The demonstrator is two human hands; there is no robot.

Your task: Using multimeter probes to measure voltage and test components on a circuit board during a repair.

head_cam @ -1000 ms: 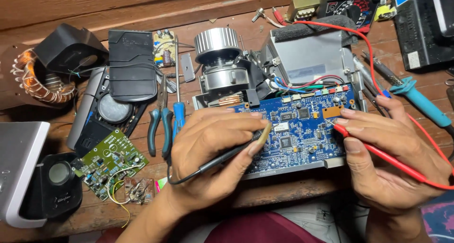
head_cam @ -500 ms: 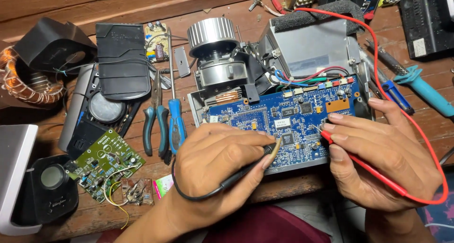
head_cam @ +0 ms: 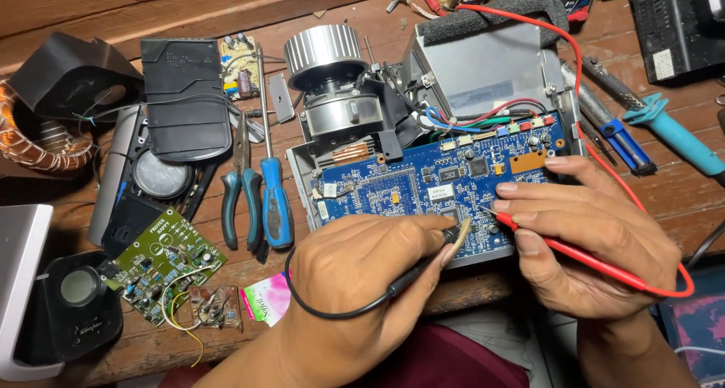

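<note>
The left hand [head_cam: 362,271] pinches a black probe [head_cam: 423,263] and the right hand [head_cam: 589,237] grips a red probe [head_cam: 551,241], both tips touching the blue board [head_cam: 423,188] at the bench's [head_cam: 664,184] near edge, pliers [head_cam: 242,184] left.

The left hand [head_cam: 362,282] pinches a black probe [head_cam: 423,263] and the right hand [head_cam: 596,244] a red probe [head_cam: 559,244]; both tips touch the near edge of a blue circuit board [head_cam: 423,184]. Beyond the board sit a silver fan wheel [head_cam: 325,52] and a grey metal box [head_cam: 483,71]. To the left lie pliers [head_cam: 240,184], a blue screwdriver [head_cam: 276,199] and a green circuit board [head_cam: 162,263] on the wooden table [head_cam: 151,3].
</note>
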